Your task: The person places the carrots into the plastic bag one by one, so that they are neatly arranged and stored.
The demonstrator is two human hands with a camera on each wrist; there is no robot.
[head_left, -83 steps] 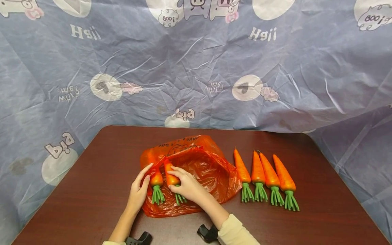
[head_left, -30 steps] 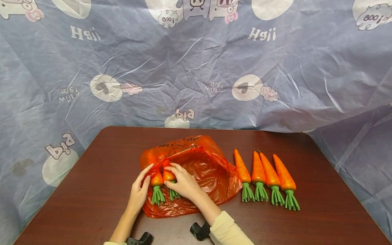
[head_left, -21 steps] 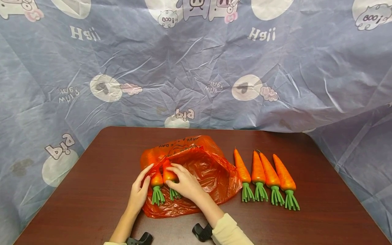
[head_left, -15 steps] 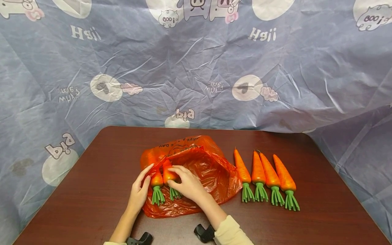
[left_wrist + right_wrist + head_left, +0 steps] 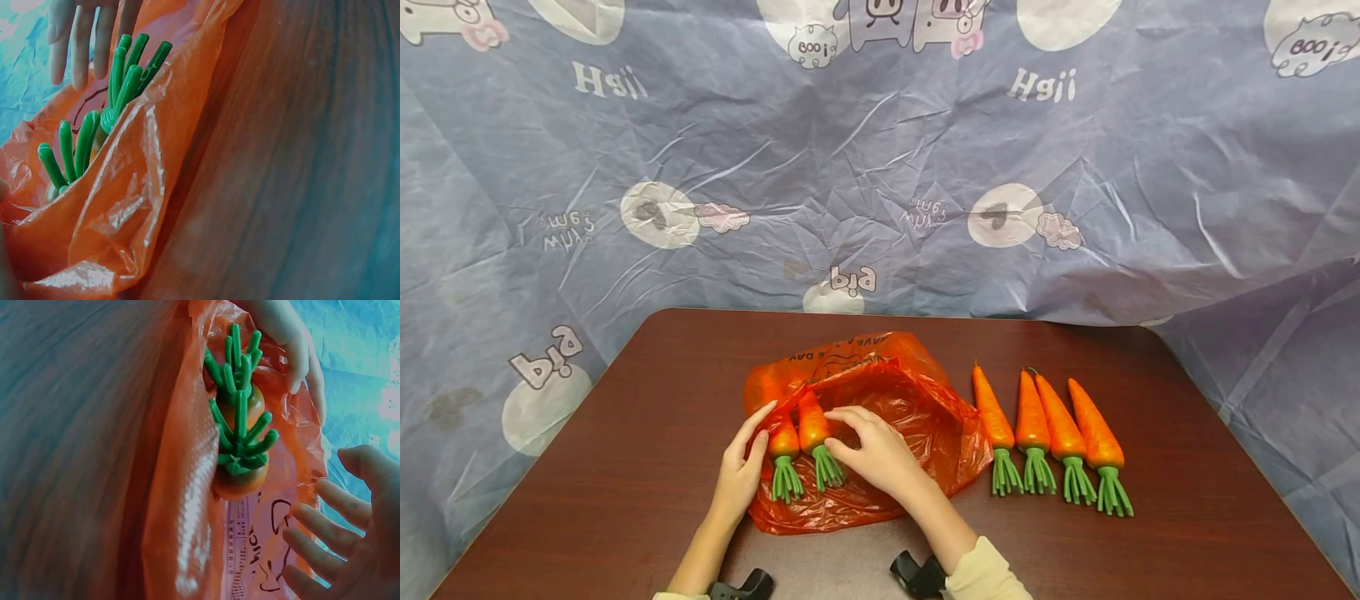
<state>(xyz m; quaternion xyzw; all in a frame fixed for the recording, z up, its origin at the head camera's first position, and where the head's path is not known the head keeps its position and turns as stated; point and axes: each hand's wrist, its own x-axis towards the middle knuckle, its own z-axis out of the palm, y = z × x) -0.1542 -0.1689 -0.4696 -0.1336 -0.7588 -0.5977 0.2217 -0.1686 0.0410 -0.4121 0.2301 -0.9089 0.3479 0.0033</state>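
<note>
An orange plastic bag (image 5: 887, 400) lies open on the dark wooden table (image 5: 625, 467). Two toy carrots lie side by side in its left part, green tops toward me: the left carrot (image 5: 783, 442) and the right carrot (image 5: 813, 429). My left hand (image 5: 747, 450) rests with straight fingers on the bag's left edge beside the left carrot. My right hand (image 5: 857, 433) hovers just right of the right carrot, fingers relaxed and holding nothing. The right wrist view shows both carrots' tops (image 5: 240, 444) inside the bag and my right hand (image 5: 337, 531) spread.
A row of several more toy carrots (image 5: 1048, 429) lies on the table right of the bag, tops toward me. A blue printed cloth (image 5: 880, 167) hangs behind and around the table. Bare table lies to the left and front.
My right hand has let go of the right carrot and drawn back to the right. That carrot now lies in the bag beside the left one. My left hand has stayed put.
</note>
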